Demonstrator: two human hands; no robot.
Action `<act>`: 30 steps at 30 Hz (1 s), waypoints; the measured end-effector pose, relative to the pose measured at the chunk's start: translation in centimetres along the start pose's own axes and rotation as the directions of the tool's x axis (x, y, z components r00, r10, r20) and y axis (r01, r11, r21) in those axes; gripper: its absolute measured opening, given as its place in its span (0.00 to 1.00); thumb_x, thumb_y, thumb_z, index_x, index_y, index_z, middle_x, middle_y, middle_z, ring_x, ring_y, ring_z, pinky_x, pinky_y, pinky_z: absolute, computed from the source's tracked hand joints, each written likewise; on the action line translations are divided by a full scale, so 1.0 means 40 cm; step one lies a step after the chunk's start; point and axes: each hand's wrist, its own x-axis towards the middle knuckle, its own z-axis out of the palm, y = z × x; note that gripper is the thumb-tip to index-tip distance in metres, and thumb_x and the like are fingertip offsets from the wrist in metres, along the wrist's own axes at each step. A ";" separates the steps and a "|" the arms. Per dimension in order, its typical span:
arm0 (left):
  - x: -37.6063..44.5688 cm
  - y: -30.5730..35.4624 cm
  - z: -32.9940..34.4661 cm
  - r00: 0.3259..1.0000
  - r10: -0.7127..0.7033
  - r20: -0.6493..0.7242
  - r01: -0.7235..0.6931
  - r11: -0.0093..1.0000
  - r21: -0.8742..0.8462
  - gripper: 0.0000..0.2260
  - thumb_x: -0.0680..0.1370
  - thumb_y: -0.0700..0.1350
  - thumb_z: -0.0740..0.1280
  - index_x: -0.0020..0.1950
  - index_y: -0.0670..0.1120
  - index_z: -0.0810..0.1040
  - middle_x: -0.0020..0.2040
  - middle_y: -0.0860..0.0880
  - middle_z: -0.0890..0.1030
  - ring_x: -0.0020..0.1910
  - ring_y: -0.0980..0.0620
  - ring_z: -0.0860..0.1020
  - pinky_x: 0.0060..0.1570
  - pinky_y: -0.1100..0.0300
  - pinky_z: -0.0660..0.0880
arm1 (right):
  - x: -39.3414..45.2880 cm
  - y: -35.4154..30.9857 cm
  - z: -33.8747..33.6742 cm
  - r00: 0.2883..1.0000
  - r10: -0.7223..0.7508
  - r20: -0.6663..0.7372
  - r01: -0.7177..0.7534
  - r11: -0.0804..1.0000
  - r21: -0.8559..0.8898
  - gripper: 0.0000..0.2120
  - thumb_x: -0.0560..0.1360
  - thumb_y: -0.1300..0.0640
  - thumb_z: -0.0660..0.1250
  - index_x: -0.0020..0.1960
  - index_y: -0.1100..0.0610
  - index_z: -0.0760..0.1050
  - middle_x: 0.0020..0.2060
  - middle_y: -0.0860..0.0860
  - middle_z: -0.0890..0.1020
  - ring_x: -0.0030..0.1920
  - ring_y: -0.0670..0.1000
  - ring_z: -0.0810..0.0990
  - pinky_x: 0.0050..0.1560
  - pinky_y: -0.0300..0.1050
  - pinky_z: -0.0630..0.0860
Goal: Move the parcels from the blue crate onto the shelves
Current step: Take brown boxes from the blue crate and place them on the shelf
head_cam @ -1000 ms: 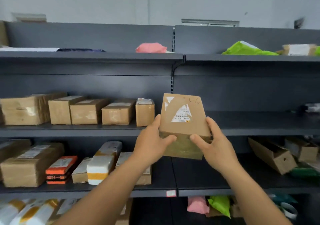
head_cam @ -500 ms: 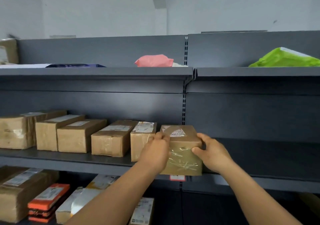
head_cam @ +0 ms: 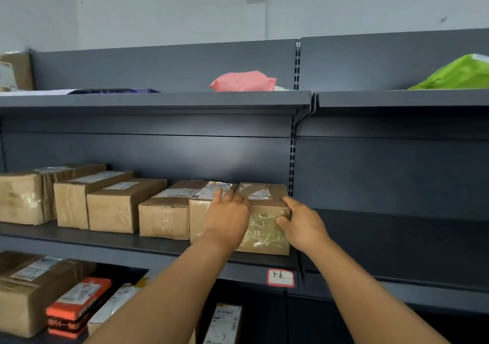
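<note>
The taped cardboard parcel sits on the middle shelf, at the right end of a row of brown boxes, touching its neighbour. My left hand lies flat across its left top edge; my right hand cups its right front corner. Its white label is unreadable. The red-bordered shelf tag reads "1-6".

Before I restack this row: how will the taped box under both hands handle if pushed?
The taped box looks stiff, with square edges. Glossy tape on its front may be slippery. It sits flat on the shelf, so it should slide, not tip.
</note>
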 end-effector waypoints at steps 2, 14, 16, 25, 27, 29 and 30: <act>0.001 -0.003 -0.003 1.000 -0.007 0.023 0.007 1.000 0.004 0.22 0.75 0.35 0.62 0.70 0.43 0.67 0.67 0.44 0.73 0.71 0.45 0.64 0.73 0.48 0.51 | 0.007 -0.007 0.009 1.000 0.001 0.010 -0.001 1.000 -0.014 0.29 0.80 0.55 0.60 0.78 0.52 0.55 0.73 0.52 0.67 0.70 0.53 0.68 0.65 0.44 0.67; -0.132 0.000 -0.024 0.993 0.116 -0.011 -0.116 0.968 -0.222 0.34 0.79 0.48 0.63 0.79 0.45 0.47 0.79 0.45 0.53 0.78 0.46 0.49 0.75 0.50 0.44 | -0.204 -0.057 0.013 1.000 -0.012 -0.017 0.007 0.965 -0.264 0.44 0.77 0.47 0.66 0.79 0.52 0.38 0.79 0.48 0.44 0.78 0.51 0.43 0.77 0.50 0.46; -0.197 0.003 -0.048 0.987 0.150 -0.051 -0.158 0.945 -0.286 0.34 0.79 0.51 0.63 0.79 0.44 0.48 0.78 0.46 0.55 0.77 0.46 0.51 0.75 0.52 0.45 | -0.284 -0.073 0.007 0.999 -0.001 -0.055 -0.016 0.953 -0.303 0.43 0.77 0.46 0.65 0.79 0.52 0.39 0.79 0.48 0.45 0.78 0.51 0.43 0.77 0.50 0.46; -0.566 0.015 -0.108 0.922 0.379 -0.080 -0.373 0.808 -0.456 0.36 0.79 0.53 0.63 0.79 0.44 0.46 0.78 0.47 0.54 0.77 0.48 0.50 0.75 0.54 0.46 | -0.719 -0.158 0.055 0.974 0.184 -0.130 -0.220 0.907 -0.358 0.40 0.78 0.45 0.63 0.79 0.53 0.41 0.79 0.48 0.47 0.78 0.50 0.43 0.77 0.49 0.45; -0.645 0.025 -0.119 0.900 0.430 -0.072 -0.408 0.774 -0.484 0.36 0.80 0.54 0.63 0.79 0.44 0.46 0.78 0.47 0.54 0.78 0.48 0.51 0.75 0.54 0.46 | -0.814 -0.167 0.065 0.956 0.251 -0.149 -0.289 0.887 -0.361 0.40 0.78 0.44 0.62 0.79 0.53 0.41 0.79 0.48 0.47 0.78 0.51 0.44 0.77 0.49 0.45; -0.720 0.041 -0.131 0.875 0.480 -0.064 -0.439 0.731 -0.522 0.36 0.80 0.54 0.63 0.79 0.45 0.46 0.78 0.48 0.54 0.78 0.48 0.51 0.75 0.54 0.47 | -0.909 -0.170 0.068 0.933 0.319 -0.165 -0.358 0.863 -0.356 0.39 0.79 0.44 0.61 0.79 0.53 0.41 0.79 0.48 0.47 0.78 0.50 0.44 0.77 0.49 0.45; -0.756 0.052 -0.137 0.861 0.504 -0.066 -0.456 0.708 -0.539 0.36 0.80 0.54 0.63 0.79 0.45 0.46 0.78 0.48 0.54 0.78 0.48 0.51 0.75 0.54 0.47 | -0.957 -0.168 0.067 0.920 0.352 -0.171 -0.391 0.852 -0.349 0.39 0.79 0.44 0.61 0.79 0.53 0.42 0.79 0.48 0.48 0.78 0.50 0.44 0.77 0.49 0.45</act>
